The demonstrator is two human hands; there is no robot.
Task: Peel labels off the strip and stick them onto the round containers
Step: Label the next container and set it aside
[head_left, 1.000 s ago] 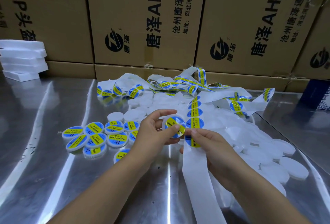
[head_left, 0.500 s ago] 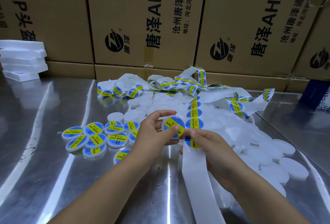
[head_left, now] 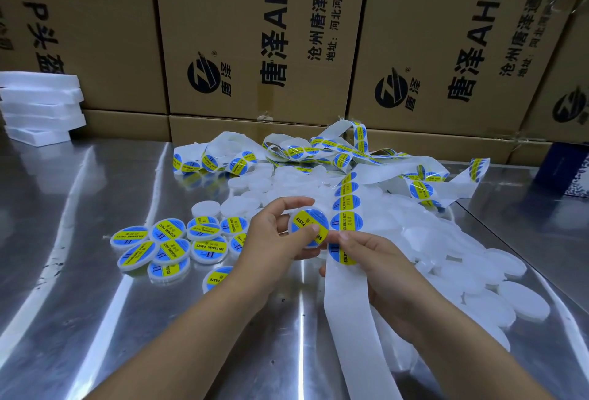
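Note:
My left hand [head_left: 271, 240] holds a round white container [head_left: 306, 224] upright, facing me; a blue and yellow label covers its lid and my thumb presses on it. My right hand [head_left: 379, 269] pinches the white backing strip [head_left: 347, 310] just to the right of the container, at the lowest label [head_left: 342, 254]. The strip runs up past more blue and yellow labels [head_left: 347, 205] to a tangled heap at the back. A group of labelled containers [head_left: 172, 246] lies on the table to the left. Plain white containers [head_left: 478, 275] are piled to the right.
The steel table [head_left: 79, 304] carries a tangle of label strip [head_left: 322, 151] at the back. Cardboard boxes [head_left: 261, 36] form a wall behind it. White foam slabs [head_left: 38, 103] are stacked at the far left. A dark blue box [head_left: 564, 170] stands at the far right.
The label has gone from partly lifted to lying flat on the container's lid, with my left thumb sliding over it. My right hand stays on the strip.

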